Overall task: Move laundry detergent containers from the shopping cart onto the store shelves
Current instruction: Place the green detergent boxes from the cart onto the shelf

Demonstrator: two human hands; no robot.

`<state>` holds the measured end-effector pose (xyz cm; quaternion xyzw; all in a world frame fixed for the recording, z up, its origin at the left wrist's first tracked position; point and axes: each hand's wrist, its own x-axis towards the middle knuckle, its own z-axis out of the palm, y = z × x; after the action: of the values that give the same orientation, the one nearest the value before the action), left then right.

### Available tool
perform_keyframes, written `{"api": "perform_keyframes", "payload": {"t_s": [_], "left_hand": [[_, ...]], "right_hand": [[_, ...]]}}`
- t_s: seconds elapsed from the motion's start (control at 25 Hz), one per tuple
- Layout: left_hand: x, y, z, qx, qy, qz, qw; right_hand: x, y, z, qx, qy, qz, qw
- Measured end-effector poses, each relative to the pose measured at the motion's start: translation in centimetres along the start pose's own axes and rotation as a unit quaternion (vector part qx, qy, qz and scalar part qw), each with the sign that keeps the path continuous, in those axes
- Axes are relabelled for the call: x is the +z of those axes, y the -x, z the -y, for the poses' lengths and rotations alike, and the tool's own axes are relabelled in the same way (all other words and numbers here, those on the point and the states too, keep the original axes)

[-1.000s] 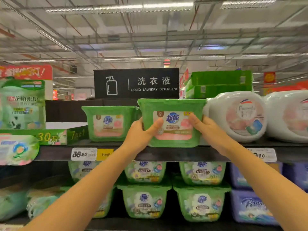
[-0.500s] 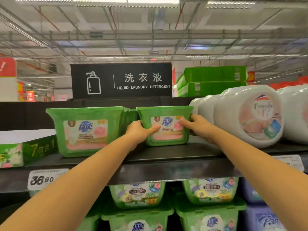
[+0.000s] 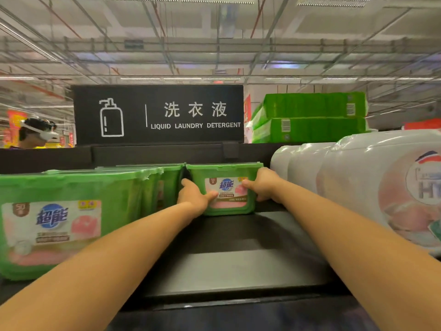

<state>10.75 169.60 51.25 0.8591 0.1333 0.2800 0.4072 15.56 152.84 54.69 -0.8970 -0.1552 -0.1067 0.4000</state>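
Left grip (image 3: pixel 193 195) and right grip (image 3: pixel 262 187) clasp the green detergent tub (image 3: pixel 228 199) by its sides, deep on the shelf (image 3: pixel 238 263) (likely to square it against the matching tubs (image 3: pixel 71 223) alongside).

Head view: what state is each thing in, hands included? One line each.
held tub: upright, lid closed, deep on the shelf, gripped at both sides.
left hand: grips its left side, thumb on the label.
right hand: grips its right side.
front tub: upright, lid closed, front left.
white jugs: shrink-wrapped, at right.
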Motion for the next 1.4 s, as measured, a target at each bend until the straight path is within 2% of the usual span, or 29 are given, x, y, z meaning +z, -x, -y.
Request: {"api": "perform_keyframes", "payload": {"t_s": [0.16, 0.36, 0.44, 0.56, 0.72, 0.8, 0.96, 1.04, 1.16, 1.28, 1.4], "left_hand": [[1.0, -1.5, 0.0, -0.016, -0.004, -0.016, 1.0], [1.2, -3.1, 0.3, -0.006, -0.037, -0.04, 0.998], [1.4, -3.1, 0.3, -0.015, -0.017, -0.043, 0.999], [1.7, -2.7, 0.2, -0.021, 0.003, -0.045, 0.999], [1.5, -2.6, 0.1, -0.024, 0.016, -0.023, 0.999], [1.2, -2.2, -0.2, -0.032, 0.024, -0.005, 0.999], [0.1, -0.9, -1.2, -0.06, 0.031, -0.023, 0.997], [-0.9, -0.2, -1.8, -0.06, 0.079, -0.027, 0.995], [-2.5, 2.9, -2.7, -0.047, 0.201, 0.049, 0.977], [-4.2, 7.7, -3.3, -0.004, 0.233, 0.115, 0.966], [-6.5, 12.7, -3.0, 0.055, 0.26, 0.132, 0.955]], "right_hand": [[1.4, -1.9, 0.3, 0.023, 0.008, -0.021, 0.999], [2.5, -3.0, 0.1, 0.067, -0.126, -0.08, 0.986], [2.6, -3.2, -0.3, 0.072, -0.161, -0.071, 0.982], [2.3, -2.8, -0.8, 0.062, -0.152, -0.046, 0.985], [2.0, -1.7, -1.0, 0.054, -0.169, 0.059, 0.982], [2.0, -1.2, -1.1, 0.062, -0.151, 0.067, 0.984], [1.5, 0.1, -0.7, 0.052, -0.129, 0.008, 0.99], [1.1, 1.6, -0.2, 0.03, -0.131, -0.012, 0.991], [0.3, 5.4, 0.5, -0.018, -0.125, -0.029, 0.992], [-0.8, 10.6, 0.8, -0.078, -0.142, -0.066, 0.985], [-1.9, 16.8, 1.0, -0.128, -0.157, -0.13, 0.971]]}}
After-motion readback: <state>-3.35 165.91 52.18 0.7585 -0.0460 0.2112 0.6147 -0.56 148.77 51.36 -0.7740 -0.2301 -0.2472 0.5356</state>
